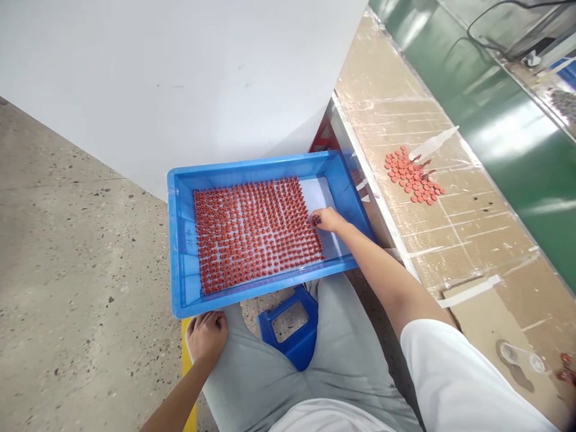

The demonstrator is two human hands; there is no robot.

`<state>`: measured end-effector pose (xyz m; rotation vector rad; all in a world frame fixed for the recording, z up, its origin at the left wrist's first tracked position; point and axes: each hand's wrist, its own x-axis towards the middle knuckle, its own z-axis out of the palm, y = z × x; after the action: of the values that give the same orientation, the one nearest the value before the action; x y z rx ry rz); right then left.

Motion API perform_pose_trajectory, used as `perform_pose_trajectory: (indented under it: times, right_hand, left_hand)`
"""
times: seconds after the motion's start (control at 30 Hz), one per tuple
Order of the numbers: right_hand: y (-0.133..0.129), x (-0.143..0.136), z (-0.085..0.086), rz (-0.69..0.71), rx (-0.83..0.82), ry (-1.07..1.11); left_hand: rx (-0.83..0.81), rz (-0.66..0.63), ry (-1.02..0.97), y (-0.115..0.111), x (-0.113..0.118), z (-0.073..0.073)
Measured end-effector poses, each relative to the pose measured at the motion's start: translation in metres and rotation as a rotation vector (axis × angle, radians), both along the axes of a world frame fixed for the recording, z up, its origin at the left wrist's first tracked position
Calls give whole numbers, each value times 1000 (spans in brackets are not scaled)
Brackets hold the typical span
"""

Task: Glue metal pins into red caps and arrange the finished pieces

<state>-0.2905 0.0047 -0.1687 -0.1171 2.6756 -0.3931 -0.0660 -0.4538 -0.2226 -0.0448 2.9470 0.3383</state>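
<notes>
A blue tray [243, 294] holds rows of small red pieces [252, 234] with dark pointed tops, standing on a white sheet [332, 243]. My right hand [326, 220] reaches into the tray at the right end of the rows, its fingers pinched around a small dark red piece [315, 221]. Down by the tray's near left corner, my left hand [207, 336] rests on my left thigh with its fingers curled. What its fingers may hold is hidden.
To the right runs a cardboard-covered bench [450, 240] with a pile of red discs [411, 177] and a white strip [434, 144]. A white panel [180, 78] stands behind the tray. A blue stool [297, 339] shows between my legs.
</notes>
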Motion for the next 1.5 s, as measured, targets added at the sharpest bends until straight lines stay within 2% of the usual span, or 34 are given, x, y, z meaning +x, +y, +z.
perform_pose_trajectory:
  times: [0.3, 0.57, 0.67, 0.83, 1.0, 1.5]
  right_hand:
    - [1, -2, -3, -10, -30, -3]
    - [1, -2, 2, -19, -50, -31]
    - [3, -2, 5, -77, -39, -22]
    - [4, -1, 11, -272, 39, 36]
    - [-4, 4, 16, -383, 62, 9]
    - [-17, 9, 20, -421, 69, -17]
  left_hand:
    - [2, -2, 8, 0, 0, -1]
    - [-3, -10, 0, -1, 0, -2]
    - [-6, -7, -1, 0, 0, -2]
    - [-5, -1, -7, 0, 0, 0]
    - [0, 3, -15, 1, 0, 1]
    - [2, 14, -19, 1, -1, 1]
